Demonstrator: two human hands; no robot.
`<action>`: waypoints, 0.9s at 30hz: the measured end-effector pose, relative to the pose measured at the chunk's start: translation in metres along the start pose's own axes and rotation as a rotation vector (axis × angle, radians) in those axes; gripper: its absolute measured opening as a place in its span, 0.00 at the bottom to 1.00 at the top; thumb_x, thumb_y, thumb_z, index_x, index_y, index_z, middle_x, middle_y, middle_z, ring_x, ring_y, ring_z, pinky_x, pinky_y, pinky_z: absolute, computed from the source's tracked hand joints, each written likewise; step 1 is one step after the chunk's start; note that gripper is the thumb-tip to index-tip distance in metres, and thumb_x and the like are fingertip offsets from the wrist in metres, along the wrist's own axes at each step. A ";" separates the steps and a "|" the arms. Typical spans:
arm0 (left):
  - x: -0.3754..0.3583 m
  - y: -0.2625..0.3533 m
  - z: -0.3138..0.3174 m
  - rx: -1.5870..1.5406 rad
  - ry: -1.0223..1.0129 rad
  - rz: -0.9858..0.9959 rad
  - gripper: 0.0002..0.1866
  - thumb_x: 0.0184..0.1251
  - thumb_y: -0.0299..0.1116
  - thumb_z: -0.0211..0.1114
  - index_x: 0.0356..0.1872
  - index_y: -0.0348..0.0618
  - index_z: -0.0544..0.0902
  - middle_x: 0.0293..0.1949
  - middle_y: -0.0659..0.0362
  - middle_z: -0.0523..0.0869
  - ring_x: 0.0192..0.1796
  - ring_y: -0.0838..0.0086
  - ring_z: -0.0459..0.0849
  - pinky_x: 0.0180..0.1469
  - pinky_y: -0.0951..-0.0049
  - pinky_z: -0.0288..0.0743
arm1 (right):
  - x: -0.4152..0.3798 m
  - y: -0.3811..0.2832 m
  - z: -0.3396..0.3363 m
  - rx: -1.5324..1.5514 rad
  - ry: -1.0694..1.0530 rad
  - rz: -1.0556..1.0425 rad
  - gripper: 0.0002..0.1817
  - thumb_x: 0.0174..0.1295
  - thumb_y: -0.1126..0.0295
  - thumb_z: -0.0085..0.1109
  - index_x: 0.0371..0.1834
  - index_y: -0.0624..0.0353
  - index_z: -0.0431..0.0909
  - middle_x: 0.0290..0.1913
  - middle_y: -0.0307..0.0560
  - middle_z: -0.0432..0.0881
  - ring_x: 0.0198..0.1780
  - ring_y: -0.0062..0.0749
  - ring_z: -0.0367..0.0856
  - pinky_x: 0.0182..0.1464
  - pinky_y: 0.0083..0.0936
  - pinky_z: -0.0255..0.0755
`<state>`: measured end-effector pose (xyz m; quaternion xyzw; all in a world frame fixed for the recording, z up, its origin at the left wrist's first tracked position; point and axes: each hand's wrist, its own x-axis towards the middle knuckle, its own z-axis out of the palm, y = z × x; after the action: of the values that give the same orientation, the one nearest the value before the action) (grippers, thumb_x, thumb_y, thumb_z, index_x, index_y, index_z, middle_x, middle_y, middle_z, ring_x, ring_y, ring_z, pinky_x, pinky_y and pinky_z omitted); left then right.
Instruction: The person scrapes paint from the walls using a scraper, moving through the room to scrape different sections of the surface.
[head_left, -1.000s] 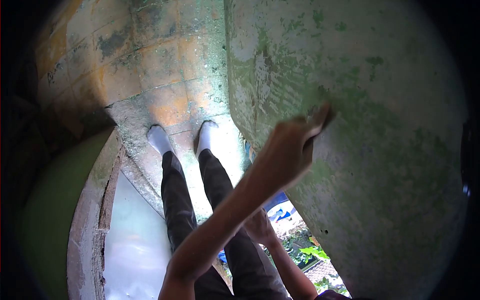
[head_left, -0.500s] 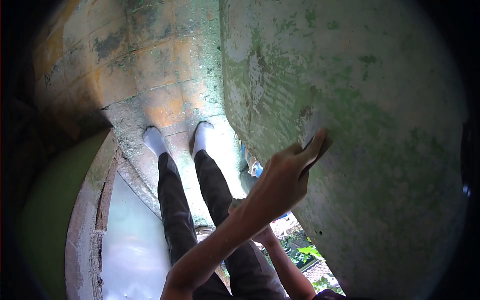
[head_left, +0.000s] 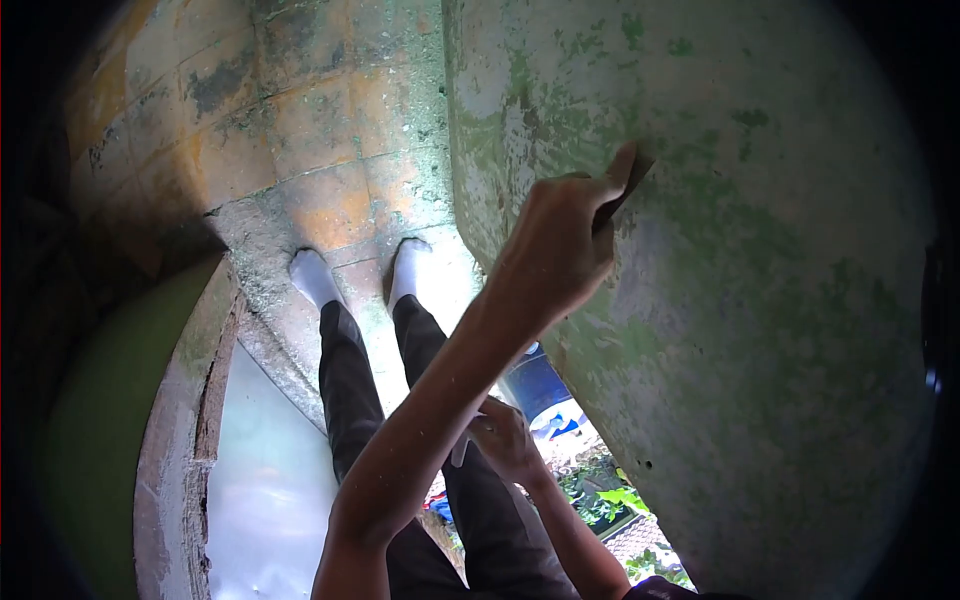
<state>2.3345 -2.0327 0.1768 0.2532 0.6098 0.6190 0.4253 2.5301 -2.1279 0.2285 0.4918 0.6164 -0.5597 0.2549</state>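
My left hand (head_left: 565,235) reaches across to the mottled green and grey wall (head_left: 760,330), closed around a thin, dark flat piece (head_left: 630,185) whose edge is at the wall surface. Lower down, near my thighs, my right hand (head_left: 505,440) is closed on a small pale object (head_left: 460,450), partly hidden behind my left forearm. What that object is cannot be made out.
My feet in light socks (head_left: 314,278) stand on worn orange tiles (head_left: 320,200). At the left are a rough-edged curved slab (head_left: 175,430) and a smooth pale panel (head_left: 265,490). A blue container (head_left: 537,383) and green leaves (head_left: 625,498) show below the wall's edge.
My left hand has moved up along the wall with the flat piece. My right hand, mostly hidden before, now shows below my left forearm, and more of the blue container is visible.
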 end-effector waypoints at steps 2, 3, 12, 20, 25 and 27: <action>-0.023 -0.004 0.017 0.059 0.046 0.010 0.16 0.57 0.18 0.60 0.48 0.35 0.81 0.26 0.47 0.79 0.28 0.62 0.81 0.33 0.63 0.71 | 0.000 0.019 0.004 -0.094 0.005 -0.123 0.09 0.63 0.71 0.59 0.41 0.66 0.78 0.34 0.56 0.83 0.37 0.44 0.84 0.42 0.34 0.78; -0.044 0.000 0.025 -0.015 0.042 0.013 0.25 0.57 0.17 0.59 0.58 0.40 0.78 0.27 0.47 0.78 0.27 0.63 0.79 0.33 0.64 0.70 | -0.009 0.039 0.015 -0.135 0.237 -0.389 0.10 0.63 0.71 0.59 0.44 0.65 0.76 0.34 0.55 0.82 0.36 0.47 0.83 0.44 0.37 0.77; -0.022 -0.009 0.018 -0.036 0.063 0.006 0.15 0.57 0.17 0.59 0.46 0.33 0.80 0.26 0.47 0.78 0.26 0.61 0.78 0.34 0.62 0.70 | -0.003 0.036 0.007 0.071 -0.187 0.199 0.15 0.65 0.71 0.57 0.52 0.65 0.72 0.52 0.58 0.77 0.55 0.44 0.78 0.51 0.38 0.71; -0.017 -0.004 0.015 -0.016 0.075 0.013 0.06 0.55 0.16 0.60 0.35 0.28 0.79 0.27 0.47 0.79 0.28 0.61 0.80 0.34 0.61 0.70 | 0.000 0.001 0.000 0.033 0.175 -0.165 0.06 0.58 0.76 0.59 0.37 0.64 0.79 0.36 0.57 0.84 0.41 0.48 0.83 0.47 0.37 0.74; -0.072 0.004 0.034 -0.118 -0.092 -0.103 0.39 0.55 0.14 0.59 0.72 0.47 0.64 0.26 0.46 0.78 0.26 0.57 0.79 0.35 0.58 0.74 | -0.012 0.097 0.021 0.143 0.038 -0.016 0.13 0.60 0.72 0.60 0.48 0.63 0.75 0.45 0.56 0.80 0.49 0.46 0.80 0.53 0.37 0.72; -0.078 0.006 0.032 -0.118 -0.119 -0.123 0.38 0.55 0.13 0.58 0.71 0.48 0.66 0.26 0.45 0.78 0.26 0.57 0.79 0.33 0.58 0.74 | -0.031 0.107 0.032 0.559 0.051 0.082 0.21 0.59 0.69 0.61 0.55 0.62 0.71 0.56 0.56 0.76 0.55 0.47 0.76 0.54 0.40 0.70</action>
<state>2.3994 -2.0798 0.2028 0.2264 0.5604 0.6103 0.5120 2.6297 -2.1797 0.2001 0.5814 0.4240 -0.6846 0.1160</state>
